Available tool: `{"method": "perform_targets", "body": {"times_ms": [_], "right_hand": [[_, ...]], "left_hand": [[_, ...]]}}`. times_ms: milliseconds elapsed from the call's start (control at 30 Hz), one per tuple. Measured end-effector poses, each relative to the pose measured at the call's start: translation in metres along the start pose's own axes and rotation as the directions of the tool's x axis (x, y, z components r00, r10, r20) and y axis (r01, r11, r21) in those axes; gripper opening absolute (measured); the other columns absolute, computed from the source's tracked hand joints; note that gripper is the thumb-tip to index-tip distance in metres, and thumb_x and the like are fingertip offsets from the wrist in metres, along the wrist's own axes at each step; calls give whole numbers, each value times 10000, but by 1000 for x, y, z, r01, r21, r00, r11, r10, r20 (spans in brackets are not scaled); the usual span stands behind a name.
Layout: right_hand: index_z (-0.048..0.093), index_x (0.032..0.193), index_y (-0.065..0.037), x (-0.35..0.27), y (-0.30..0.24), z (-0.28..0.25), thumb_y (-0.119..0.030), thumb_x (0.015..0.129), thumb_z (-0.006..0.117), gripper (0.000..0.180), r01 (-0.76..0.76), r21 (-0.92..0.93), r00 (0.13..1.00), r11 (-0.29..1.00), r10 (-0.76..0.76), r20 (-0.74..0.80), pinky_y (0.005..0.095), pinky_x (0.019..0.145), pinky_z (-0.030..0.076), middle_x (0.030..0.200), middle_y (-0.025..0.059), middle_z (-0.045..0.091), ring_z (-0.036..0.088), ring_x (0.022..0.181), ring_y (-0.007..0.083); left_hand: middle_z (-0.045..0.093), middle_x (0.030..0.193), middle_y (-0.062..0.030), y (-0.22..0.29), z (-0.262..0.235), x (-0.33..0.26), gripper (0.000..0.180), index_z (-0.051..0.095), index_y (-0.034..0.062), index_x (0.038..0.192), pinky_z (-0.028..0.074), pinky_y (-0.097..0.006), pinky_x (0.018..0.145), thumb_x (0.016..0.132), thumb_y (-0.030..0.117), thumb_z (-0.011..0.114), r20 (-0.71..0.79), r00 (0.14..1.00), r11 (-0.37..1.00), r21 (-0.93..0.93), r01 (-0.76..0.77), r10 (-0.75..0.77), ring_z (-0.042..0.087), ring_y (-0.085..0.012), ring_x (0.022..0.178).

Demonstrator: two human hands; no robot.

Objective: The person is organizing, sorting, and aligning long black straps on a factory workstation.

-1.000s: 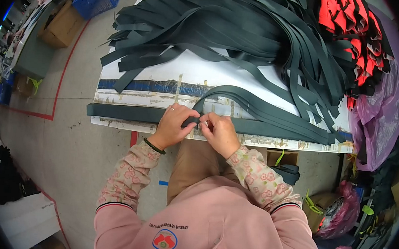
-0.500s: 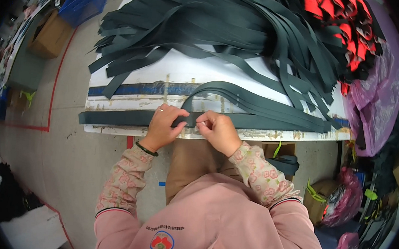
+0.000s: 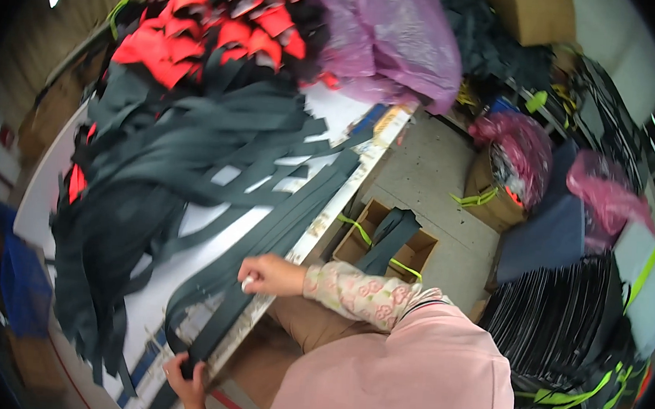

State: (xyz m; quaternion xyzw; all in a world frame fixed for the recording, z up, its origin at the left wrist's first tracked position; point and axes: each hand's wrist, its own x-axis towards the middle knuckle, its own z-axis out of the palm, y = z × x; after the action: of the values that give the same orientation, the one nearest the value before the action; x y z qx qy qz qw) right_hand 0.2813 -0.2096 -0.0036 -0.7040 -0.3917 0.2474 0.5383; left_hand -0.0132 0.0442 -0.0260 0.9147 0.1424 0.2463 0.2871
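Note:
Long dark green webbing straps [image 3: 262,234] lie in a layered bundle along the near edge of the table, folded back in a loop at their lower end. Near that loop, my left hand [image 3: 185,385] has its thumb and fingers closed around a strap, slightly blurred. My right hand [image 3: 274,275] is closed above the straps by the table edge. Something small and whitish shows at its fingertips, too blurred to name. A big loose heap of the same straps [image 3: 142,188] covers the table beyond.
Red and black fabric pieces [image 3: 179,32] are piled at the far end beside a purple plastic bag [image 3: 389,35]. An open cardboard box [image 3: 421,248] with straps stands on the floor right of the table [image 3: 326,224]. A stack of black sheets [image 3: 547,321] and a pink bag [image 3: 519,147] lie farther right.
The view has swung to the right, bringing the floor boxes and stacks into sight. My hands have moved apart; the right hand is farther along the straps, and the left stays near the loop.

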Motion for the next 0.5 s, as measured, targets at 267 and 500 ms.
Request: {"method": "perform_targets", "body": {"times_ms": [267, 500], "right_hand": [[627, 990, -34, -8, -11, 4, -99, 788, 642, 213, -15, 4, 1000, 1000, 15, 28, 411, 708, 512, 792, 137, 658, 658, 769, 311], [652, 968, -36, 0, -5, -3, -147, 787, 647, 212, 16, -49, 997, 999, -20, -81, 435, 789, 538, 889, 184, 697, 682, 868, 359]], "left_hand": [[572, 1000, -96, -3, -9, -9, 387, 660, 53, 1125, 475, -370, 784, 817, 224, 819, 100, 981, 985, 43, 165, -169, 532, -230, 834], [680, 1027, -108, 10, -2, 9, 344, 648, 55, 1010, 356, -452, 1030, 726, 155, 813, 45, 985, 986, 29, 167, -168, 603, -295, 999]]}}
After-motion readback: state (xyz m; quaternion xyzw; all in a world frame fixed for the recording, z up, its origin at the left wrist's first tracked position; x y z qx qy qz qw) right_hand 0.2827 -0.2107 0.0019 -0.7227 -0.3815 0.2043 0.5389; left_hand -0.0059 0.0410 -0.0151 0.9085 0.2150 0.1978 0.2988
